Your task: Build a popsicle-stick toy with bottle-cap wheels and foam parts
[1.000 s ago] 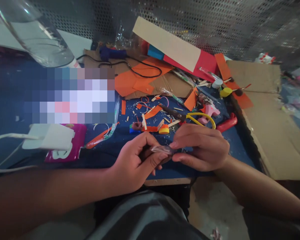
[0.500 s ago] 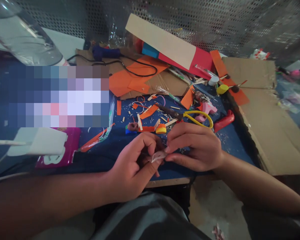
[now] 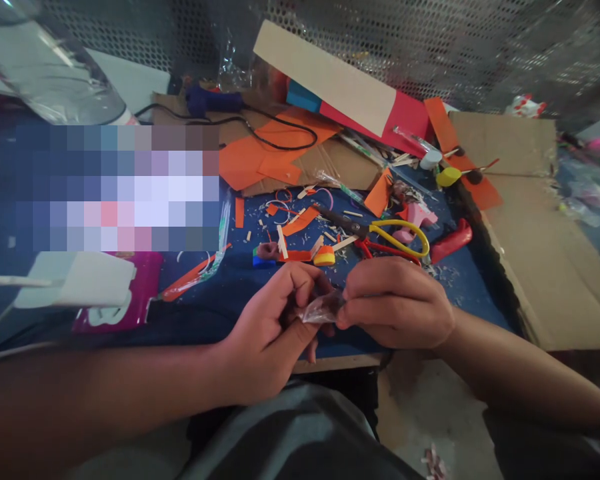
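Clear plastic point(image 3: 322, 310) on near side of scissors point(image 3: 367, 230), pinched by left hand point(image 3: 273, 327) and right hand point(image 3: 397, 303). Versus half a second ago, right hand curls more, more plastic shows; handling seems unfinished.

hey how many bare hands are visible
2: the bare left hand and the bare right hand, both gripping a crumpled clear plastic piece above the blue tabletop. The pixelated patch could hide more.
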### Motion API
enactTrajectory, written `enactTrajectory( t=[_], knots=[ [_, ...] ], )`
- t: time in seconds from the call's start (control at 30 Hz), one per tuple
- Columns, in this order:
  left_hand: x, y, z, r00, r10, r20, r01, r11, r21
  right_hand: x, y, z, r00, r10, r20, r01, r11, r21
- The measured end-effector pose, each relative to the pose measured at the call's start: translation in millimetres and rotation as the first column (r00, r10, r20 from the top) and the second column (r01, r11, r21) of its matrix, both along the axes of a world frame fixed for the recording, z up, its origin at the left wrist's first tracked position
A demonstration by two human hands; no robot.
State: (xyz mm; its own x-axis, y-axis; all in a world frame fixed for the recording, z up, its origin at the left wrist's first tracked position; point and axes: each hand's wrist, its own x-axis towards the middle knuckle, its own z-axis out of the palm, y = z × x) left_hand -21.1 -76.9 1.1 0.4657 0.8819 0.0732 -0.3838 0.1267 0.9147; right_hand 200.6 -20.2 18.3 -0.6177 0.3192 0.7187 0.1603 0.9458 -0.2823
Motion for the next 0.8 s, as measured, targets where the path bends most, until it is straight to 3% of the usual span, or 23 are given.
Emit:
enactTrajectory(
  t=[0.2,0.3,0.6,0.8],
  knots=[
    [-6.1,3.6,4.0,0.997,-0.047,-0.061,0.052,0.995,0.082,-0.8,3.2,-1.4,0.997,-0.07,0.013,0.07,0.998,-0.009],
    [-8.0,7.0,4.6,0.992,-0.11,-0.065,0.117,0.986,0.116,-1.2,4.1,-2.4,0.996,-0.063,-0.058,0.063,0.998,0.002],
    [-6.4,7.4,0.9,0.971,-0.236,-0.05,0.232,0.971,-0.064,-0.1,-4.5,0.7,1.0,-0.005,-0.003,0.005,0.997,-0.075],
    [-3.7,4.8,1.3,0.965,-0.249,0.084,0.256,0.962,-0.092,-2.8,-9.4,1.1,0.993,0.097,-0.062,-0.103,0.988,-0.114]
  ],
)
